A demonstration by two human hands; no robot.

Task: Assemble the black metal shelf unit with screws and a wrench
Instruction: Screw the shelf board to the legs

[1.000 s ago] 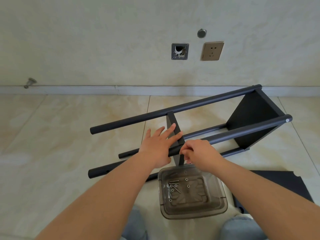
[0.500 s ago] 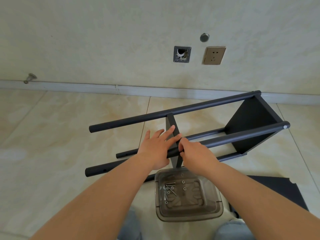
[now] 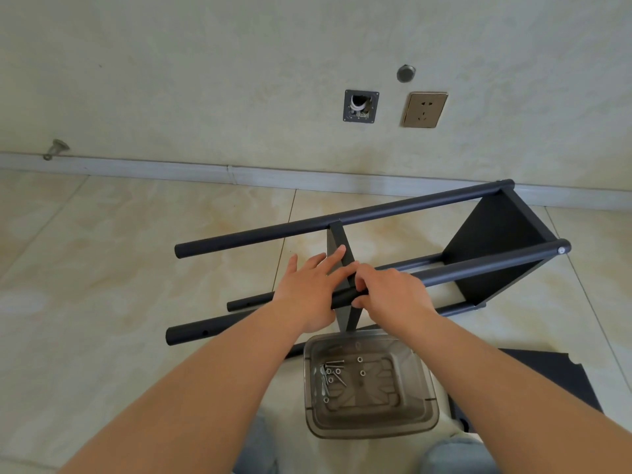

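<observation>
A shelf unit lying on its side on the floor is being fitted with its middle panel.

The left hand is laid flat, fingers straight, against the panel; the right hand is pinched at the near tube joint, probably seating a screw. A wrench is likely needed next.

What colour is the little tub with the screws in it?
The tub is see-through smoky grey-brown plastic, seen best in the head view.
</observation>
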